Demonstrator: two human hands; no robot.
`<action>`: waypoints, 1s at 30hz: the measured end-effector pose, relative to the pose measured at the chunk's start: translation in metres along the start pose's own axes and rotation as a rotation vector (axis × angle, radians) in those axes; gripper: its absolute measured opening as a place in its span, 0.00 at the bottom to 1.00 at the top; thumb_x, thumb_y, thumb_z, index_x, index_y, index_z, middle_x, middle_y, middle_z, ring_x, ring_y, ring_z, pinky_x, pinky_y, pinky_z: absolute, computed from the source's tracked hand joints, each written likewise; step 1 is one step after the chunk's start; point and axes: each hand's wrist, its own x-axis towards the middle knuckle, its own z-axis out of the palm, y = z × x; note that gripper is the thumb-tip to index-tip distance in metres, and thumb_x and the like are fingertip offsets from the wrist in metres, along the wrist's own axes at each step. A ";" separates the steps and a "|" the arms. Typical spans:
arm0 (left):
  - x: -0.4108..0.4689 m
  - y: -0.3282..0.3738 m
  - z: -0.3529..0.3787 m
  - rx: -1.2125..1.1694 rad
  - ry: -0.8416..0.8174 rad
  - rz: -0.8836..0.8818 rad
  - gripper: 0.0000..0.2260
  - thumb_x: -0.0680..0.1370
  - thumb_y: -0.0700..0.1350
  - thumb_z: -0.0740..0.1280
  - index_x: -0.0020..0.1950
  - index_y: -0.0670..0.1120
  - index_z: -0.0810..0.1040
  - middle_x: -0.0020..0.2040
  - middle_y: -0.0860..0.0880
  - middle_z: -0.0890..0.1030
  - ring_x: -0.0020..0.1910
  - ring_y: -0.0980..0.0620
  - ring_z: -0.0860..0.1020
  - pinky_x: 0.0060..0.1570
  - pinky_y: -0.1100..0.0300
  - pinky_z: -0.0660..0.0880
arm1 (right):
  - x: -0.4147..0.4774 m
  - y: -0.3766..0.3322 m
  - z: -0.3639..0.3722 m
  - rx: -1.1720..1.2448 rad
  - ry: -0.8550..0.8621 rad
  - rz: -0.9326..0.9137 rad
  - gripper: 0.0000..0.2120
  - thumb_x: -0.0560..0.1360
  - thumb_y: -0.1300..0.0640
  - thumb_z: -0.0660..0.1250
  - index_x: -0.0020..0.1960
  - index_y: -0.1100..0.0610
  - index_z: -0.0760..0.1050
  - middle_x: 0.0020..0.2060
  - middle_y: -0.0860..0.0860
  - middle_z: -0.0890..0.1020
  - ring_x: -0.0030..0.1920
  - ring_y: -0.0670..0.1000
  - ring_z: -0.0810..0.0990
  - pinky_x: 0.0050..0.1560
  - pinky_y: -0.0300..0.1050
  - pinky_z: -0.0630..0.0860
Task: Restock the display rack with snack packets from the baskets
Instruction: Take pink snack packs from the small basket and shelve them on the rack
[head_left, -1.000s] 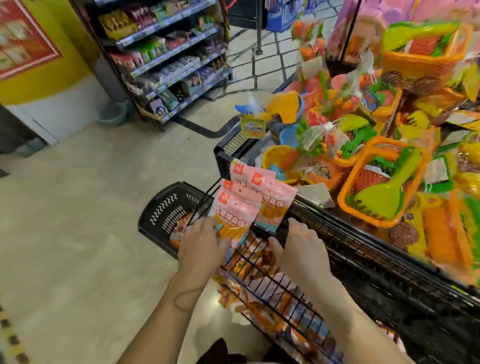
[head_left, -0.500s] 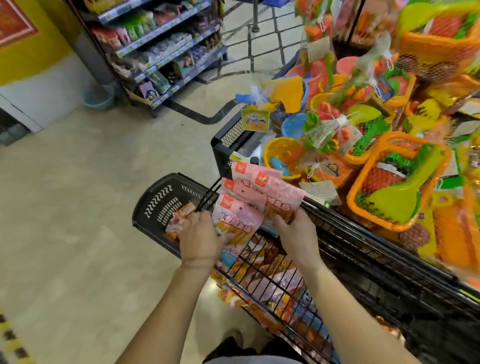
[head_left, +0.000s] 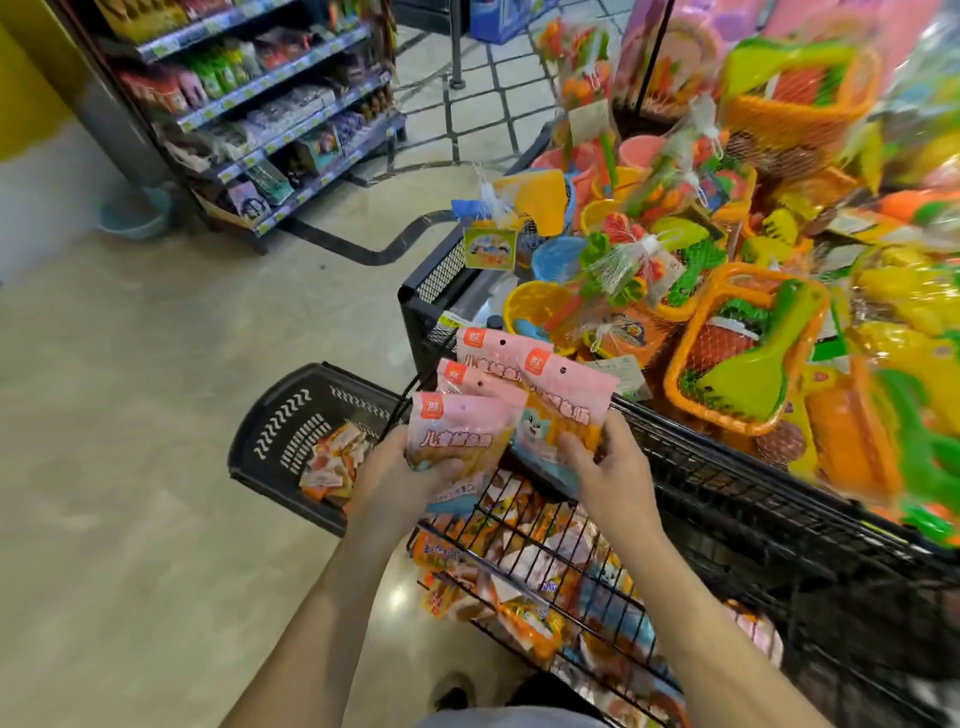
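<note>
Several pink snack packets (head_left: 550, 384) with orange sticks inside are fanned out above a black wire rack (head_left: 530, 525). My left hand (head_left: 400, 478) grips the front packet (head_left: 457, 436) by its lower edge. My right hand (head_left: 608, 467) pinches the lower end of the rear packets. Under the wire grid lie more orange and white snack packets (head_left: 524, 577). A black plastic basket (head_left: 291, 415) on the floor to the left holds a few small packets (head_left: 332, 462).
A black mesh bin (head_left: 431, 280) piled with netted plastic beach toys (head_left: 737, 358) fills the right side. Stocked shop shelves (head_left: 270, 104) stand at the far left. Beige floor (head_left: 130, 493) lies open to the left. My shoe (head_left: 457, 691) shows at the bottom.
Both hands have lifted the pink packets slightly and closed around their lower ends; the right hand went from resting on the rack to pinching the rear packets. The view tilted a little.
</note>
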 end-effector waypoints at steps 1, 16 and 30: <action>0.000 -0.001 -0.001 -0.041 -0.002 -0.006 0.12 0.73 0.48 0.79 0.47 0.57 0.77 0.43 0.59 0.82 0.45 0.60 0.80 0.35 0.61 0.75 | -0.005 -0.001 -0.004 0.011 0.017 0.006 0.09 0.82 0.54 0.68 0.61 0.46 0.73 0.47 0.40 0.82 0.45 0.38 0.79 0.41 0.42 0.75; -0.037 0.023 0.023 -0.213 -0.315 0.151 0.15 0.73 0.51 0.80 0.57 0.52 0.81 0.50 0.54 0.87 0.51 0.51 0.86 0.51 0.47 0.83 | -0.123 0.002 -0.076 0.122 0.312 0.100 0.06 0.81 0.56 0.68 0.54 0.46 0.77 0.46 0.44 0.84 0.48 0.46 0.83 0.48 0.47 0.81; -0.158 0.079 0.141 -0.153 -0.646 0.265 0.12 0.75 0.45 0.78 0.57 0.55 0.83 0.50 0.57 0.87 0.50 0.55 0.86 0.58 0.44 0.81 | -0.250 0.068 -0.199 0.155 0.637 0.177 0.03 0.79 0.57 0.71 0.50 0.50 0.79 0.43 0.46 0.85 0.44 0.45 0.84 0.45 0.44 0.80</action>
